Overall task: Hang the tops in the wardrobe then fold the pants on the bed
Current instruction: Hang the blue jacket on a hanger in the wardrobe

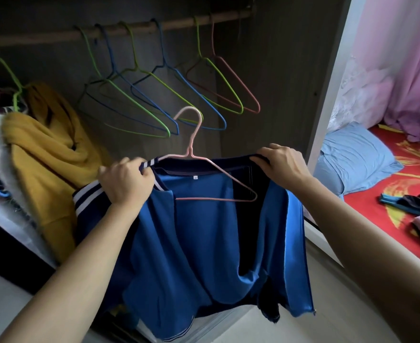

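A blue top with a navy, white-striped collar hangs open in front of the wardrobe. A pink wire hanger sits partly inside its neck, hook pointing up. My left hand grips the striped collar at the left shoulder. My right hand pinches the navy neckline at the right. The wooden rail runs across the top of the wardrobe. Dark and purple pants lie on the red bed at the right.
Several empty green, blue and pink hangers dangle from the rail. A mustard garment and other clothes hang at the left. The wardrobe side panel separates it from the bed, where a blue pillow lies by pink curtains.
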